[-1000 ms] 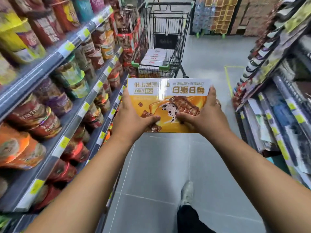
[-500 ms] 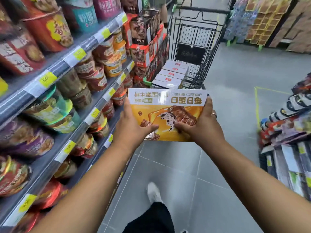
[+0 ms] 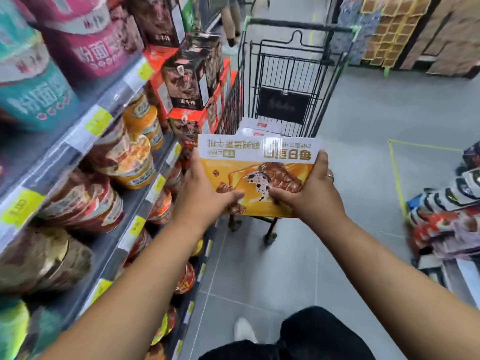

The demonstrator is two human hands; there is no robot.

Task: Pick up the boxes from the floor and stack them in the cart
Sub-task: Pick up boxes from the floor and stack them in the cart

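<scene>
Both hands, left [image 3: 207, 196] and right [image 3: 309, 196], grasp the snack box [image 3: 259, 175], fingers curled round its edges. Shopping cart [image 3: 293, 74] just ahead. Box could snag the cart's wire rim and slip.

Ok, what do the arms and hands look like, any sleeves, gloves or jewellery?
Left hand and right hand are ungloved. Left arm and right arm show no sleeve, watch or band in view. A ring sits on a right-hand finger.
</scene>
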